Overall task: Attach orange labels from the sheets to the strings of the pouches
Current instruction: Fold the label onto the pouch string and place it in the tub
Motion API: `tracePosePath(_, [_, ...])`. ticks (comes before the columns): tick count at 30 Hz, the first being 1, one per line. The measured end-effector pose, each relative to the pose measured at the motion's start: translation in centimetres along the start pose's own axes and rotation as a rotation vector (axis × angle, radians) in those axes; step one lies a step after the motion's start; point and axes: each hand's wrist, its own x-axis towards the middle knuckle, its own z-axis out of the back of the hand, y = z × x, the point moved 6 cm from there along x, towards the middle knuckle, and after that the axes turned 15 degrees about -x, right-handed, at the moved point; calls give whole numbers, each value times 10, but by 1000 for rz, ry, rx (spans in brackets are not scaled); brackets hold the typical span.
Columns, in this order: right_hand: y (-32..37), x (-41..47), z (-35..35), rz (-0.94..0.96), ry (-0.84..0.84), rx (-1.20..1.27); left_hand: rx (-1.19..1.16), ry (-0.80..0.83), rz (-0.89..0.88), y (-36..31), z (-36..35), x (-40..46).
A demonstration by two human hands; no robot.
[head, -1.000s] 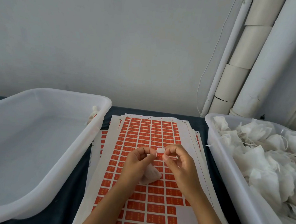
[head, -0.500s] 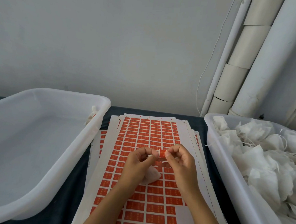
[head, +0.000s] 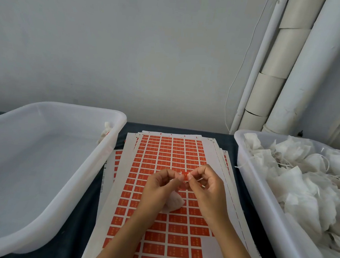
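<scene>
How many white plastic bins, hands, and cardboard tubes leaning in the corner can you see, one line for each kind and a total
White plastic bins: 2, the left bin nearly empty, the right bin heaped with white pouches.
Hands: 2, the left hand and right hand, both pinching one small orange label.
Tall cardboard tubes leaning in the corner: 2, one and another.
Total: 6

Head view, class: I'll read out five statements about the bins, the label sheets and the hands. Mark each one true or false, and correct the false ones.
1. The right bin is full of white pouches. True.
2. The label sheets lie between the two bins. True.
3. The left bin is piled high with pouches. False: only one shows, at its far corner.
4. Both hands pinch an orange label together. True: left hand, right hand.
5. The right hand reaches into the right bin. False: it is over the sheets.
</scene>
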Motion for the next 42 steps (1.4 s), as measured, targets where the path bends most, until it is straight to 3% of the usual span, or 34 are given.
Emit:
tracePosePath(9, [-3, 0, -1, -34, -4, 9, 69, -24, -10, 0, 3, 1])
tracePosePath(15, [-11, -2, -5, -209, 25, 186, 76, -31, -24, -1, 6, 3])
tracePosePath(18, [-12, -3, -11, -260, 128, 234, 99, -43, -20, 0, 6, 3])
tracePosePath(21, [-7, -3, -15, -161, 161, 130, 111, -4, -28, 1, 4, 3])
tracePosePath(25, [-3, -1, -12, -74, 54, 41, 124, -16, -23, 4, 4, 3])
tracePosePath(35, [-7, 1, -7, -68, 7, 24, 247, 13, -148, 4, -2, 4])
tracePosePath(39, [-11, 2, -9, -94, -1, 53, 307, 13, -30, 10, -4, 5])
tracePosePath(42, [-16, 1, -10, -152, 70, 123, 490, 56, 95, 11, 4, 1])
